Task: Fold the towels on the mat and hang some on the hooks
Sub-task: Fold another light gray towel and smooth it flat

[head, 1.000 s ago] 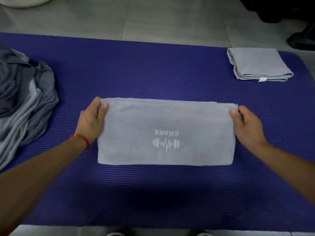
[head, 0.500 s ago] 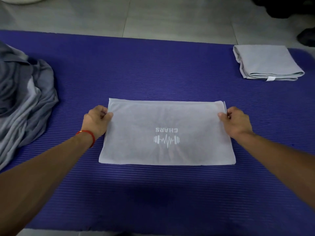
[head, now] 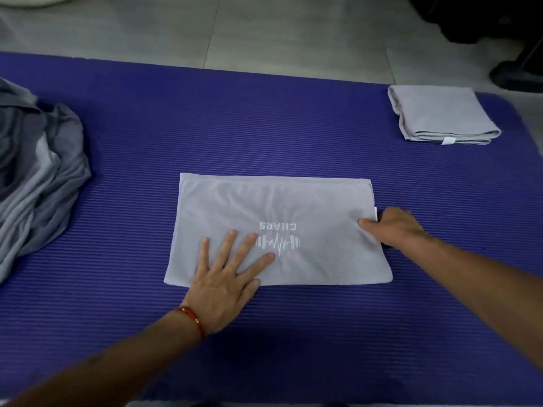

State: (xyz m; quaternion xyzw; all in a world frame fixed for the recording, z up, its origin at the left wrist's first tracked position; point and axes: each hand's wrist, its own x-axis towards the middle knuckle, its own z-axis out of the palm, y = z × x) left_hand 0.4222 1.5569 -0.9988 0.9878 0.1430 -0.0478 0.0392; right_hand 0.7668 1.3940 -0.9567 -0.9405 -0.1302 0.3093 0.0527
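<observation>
grey towel (head: 279,227), already folded to a wide rectangle, lies flat mid-mat on the purple ribbed mat (head: 264,118), white "chars" dumbbell print facing up, reading upside down from here.

left hand (head: 224,274): palm down, fingers straight and spread, pressing the near-left part of the towel just beside the print. holds nothing, only pins.

right hand (head: 393,227): at the towel's right edge, thumb on top, fingers curled under; looks like a pinch on the edge by the small white tag (head: 376,212).

step in hand, by my reading: fold right side over to the left. to do it well, keep the left palm firm as anchor, lift the right edge low, carry both stacked layers together, land edge on edge, then smooth outward.

materials: towel thin, soft, faint creases radiating toward the pinch. mat foam-like, fine ridges running across. folded towel (head: 440,116) at far right, a neat squarish stack. heap of grey towels (head: 35,177) at left, rumpled, not yet folded. pale tiled floor (head: 264,33) beyond. hooks not in view.
</observation>
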